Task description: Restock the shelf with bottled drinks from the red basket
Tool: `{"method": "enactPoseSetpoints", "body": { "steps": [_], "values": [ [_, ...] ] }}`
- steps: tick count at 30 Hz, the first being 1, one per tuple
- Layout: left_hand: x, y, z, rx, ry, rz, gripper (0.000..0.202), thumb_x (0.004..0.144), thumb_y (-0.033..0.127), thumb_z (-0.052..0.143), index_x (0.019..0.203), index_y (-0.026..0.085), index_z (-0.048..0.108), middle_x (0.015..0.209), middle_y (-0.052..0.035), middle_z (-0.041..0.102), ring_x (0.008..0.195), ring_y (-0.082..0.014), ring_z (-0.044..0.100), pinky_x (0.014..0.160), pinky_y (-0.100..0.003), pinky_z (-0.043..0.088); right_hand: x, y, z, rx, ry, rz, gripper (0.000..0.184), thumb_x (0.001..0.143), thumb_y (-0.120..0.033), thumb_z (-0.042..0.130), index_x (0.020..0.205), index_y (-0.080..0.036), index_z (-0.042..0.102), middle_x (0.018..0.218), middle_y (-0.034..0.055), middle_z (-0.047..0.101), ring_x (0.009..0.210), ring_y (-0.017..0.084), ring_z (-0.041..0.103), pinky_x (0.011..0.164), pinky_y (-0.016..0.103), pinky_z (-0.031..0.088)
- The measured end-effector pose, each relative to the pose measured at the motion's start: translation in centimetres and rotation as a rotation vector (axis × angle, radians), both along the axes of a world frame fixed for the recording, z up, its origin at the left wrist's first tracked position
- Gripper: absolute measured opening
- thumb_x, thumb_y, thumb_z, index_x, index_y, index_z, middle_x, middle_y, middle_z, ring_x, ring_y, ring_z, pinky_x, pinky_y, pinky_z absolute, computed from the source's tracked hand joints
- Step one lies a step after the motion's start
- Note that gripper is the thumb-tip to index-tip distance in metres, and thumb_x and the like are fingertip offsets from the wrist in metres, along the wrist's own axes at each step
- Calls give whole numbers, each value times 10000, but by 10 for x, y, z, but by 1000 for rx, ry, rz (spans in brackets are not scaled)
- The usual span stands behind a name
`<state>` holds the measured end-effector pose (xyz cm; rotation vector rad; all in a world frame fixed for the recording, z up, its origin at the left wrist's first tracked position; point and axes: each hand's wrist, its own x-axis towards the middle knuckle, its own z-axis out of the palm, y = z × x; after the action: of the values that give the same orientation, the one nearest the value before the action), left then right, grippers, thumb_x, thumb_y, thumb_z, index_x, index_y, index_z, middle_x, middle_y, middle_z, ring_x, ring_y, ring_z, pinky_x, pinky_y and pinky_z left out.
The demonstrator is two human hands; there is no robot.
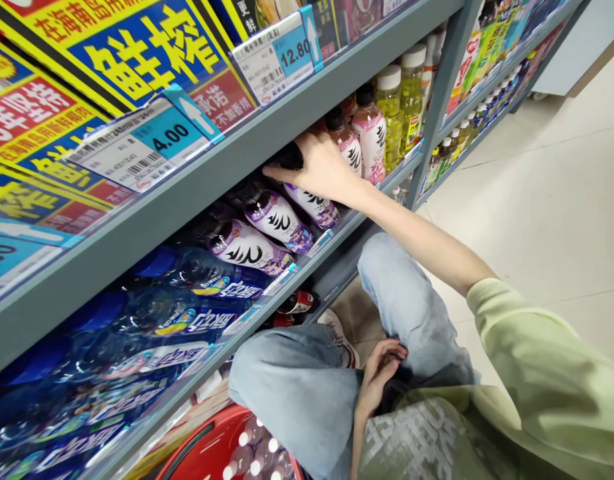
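My right hand (323, 167) reaches under the grey shelf edge (267, 137) and is closed around the black-capped top of a purple-labelled drink bottle (314, 205) in the row. Two more purple bottles (274, 217) stand to its left, and pink-labelled bottles (369, 137) stand just to its right. My left hand (381, 367) rests low between my knees against the blue jeans (307, 387), its fingers curled; what they hold, if anything, is hidden.
Blue drink bottles (187, 300) fill the shelf's left part and yellow-green bottles (404, 93) the right. Price tags (279, 57) hang on the shelf above. A red basket (207, 447) with several white-capped bottles sits below. The pale tiled floor (551, 200) lies to the right.
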<state>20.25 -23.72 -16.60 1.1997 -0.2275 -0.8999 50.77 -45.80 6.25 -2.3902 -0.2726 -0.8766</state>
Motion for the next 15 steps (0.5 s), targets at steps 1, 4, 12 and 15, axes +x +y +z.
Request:
{"method": "enactPoseSetpoints", "body": {
  "steps": [1,4,12,15],
  "values": [
    [0,0,0,6,0,1,418,934,467,667,1271,222,645,1128,-135,696,1066,-287,612,947,-419,428,-10,-1,1,20,-13,3,570,953,-624,632,1307,-180,585,1302,126,642,1279,328,584,1122,458,473],
    [0,1,-1,20,6,6,422,927,469,667,1266,219,644,1116,-137,697,1063,-295,620,930,-419,431,-52,-5,-12,92,-111,33,506,1026,-550,563,1351,-163,535,1249,118,637,1163,258,640,1037,442,535],
    [-1,0,-7,39,40,7,350,918,423,680,1237,280,686,1068,-91,716,1043,-267,634,893,-380,423,-132,48,-59,-241,-260,550,285,1082,-84,386,1219,-126,633,1073,65,717,935,127,693,699,239,539],
    [-1,-2,-6,61,40,2,355,904,433,695,1228,290,693,1059,-93,720,1036,-270,638,881,-383,428,-132,104,-54,-446,-189,790,300,1059,-83,431,1147,-176,702,1210,52,710,1023,131,691,678,232,520]
  ]
}}
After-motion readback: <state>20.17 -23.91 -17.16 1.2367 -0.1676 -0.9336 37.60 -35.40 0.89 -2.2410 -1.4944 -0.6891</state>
